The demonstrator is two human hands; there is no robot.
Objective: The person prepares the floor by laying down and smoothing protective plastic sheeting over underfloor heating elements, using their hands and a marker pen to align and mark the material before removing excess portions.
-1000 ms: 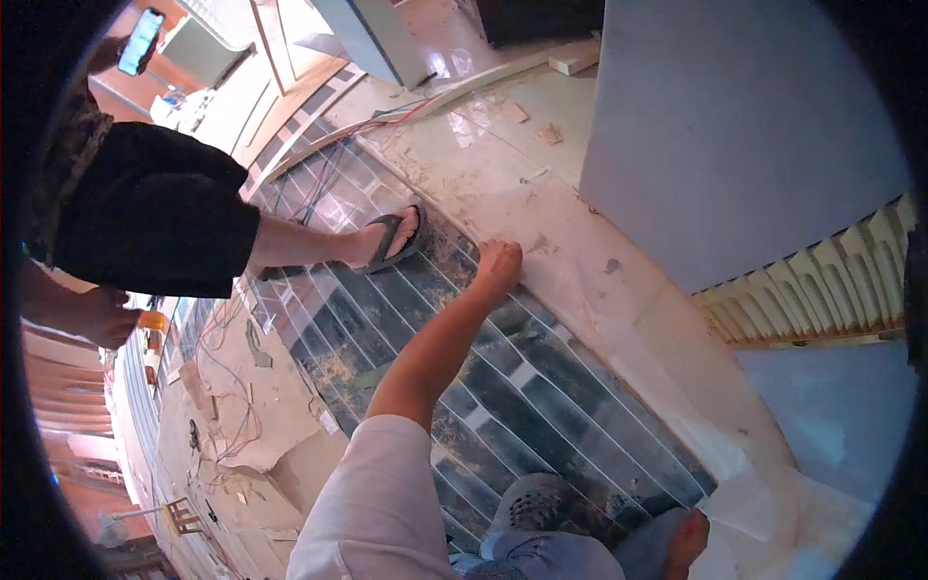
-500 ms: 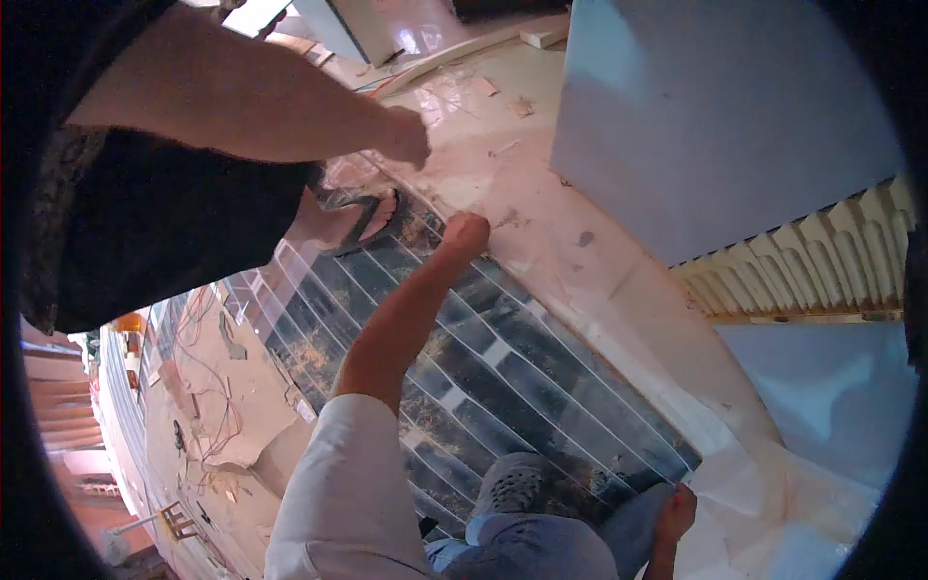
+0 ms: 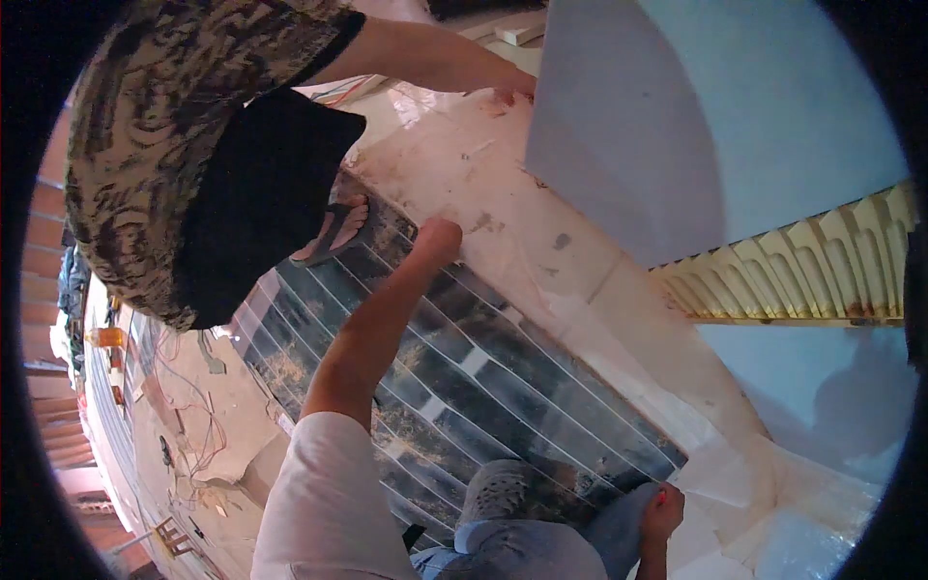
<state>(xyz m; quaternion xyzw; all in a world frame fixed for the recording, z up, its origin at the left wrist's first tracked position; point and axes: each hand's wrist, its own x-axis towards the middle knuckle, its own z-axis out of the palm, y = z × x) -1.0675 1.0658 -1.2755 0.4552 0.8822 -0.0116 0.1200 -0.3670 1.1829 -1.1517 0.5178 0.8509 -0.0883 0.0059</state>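
Observation:
My left hand (image 3: pixel 439 239) is closed at the edge of a long pale beige strip (image 3: pixel 614 314) along dark tiles (image 3: pixel 387 329); what its fingers grip, if anything, is hidden. My right hand (image 3: pixel 660 514), lower right beside my jeans, is closed round a small red object (image 3: pixel 663 498), too small to name. A co-worker in a camouflage top (image 3: pixel 164 145) bends over at the upper left, their hand (image 3: pixel 512 97) at the near edge of a large pale panel (image 3: pixel 619 126), fingers partly hidden.
A cream slatted radiator-like piece (image 3: pixel 793 261) lies at the right. The co-worker's sandalled foot (image 3: pixel 343 227) stands on the tiles above my hand. Cardboard (image 3: pixel 213 416) with cables, a bottle of amber liquid (image 3: pixel 104 338) and a small wooden stool (image 3: pixel 169 536) are at the left.
The co-worker, earlier upright with a phone, has bent forward and reached right to the panel. My left hand has shifted left in view, staying closed at the strip's edge.

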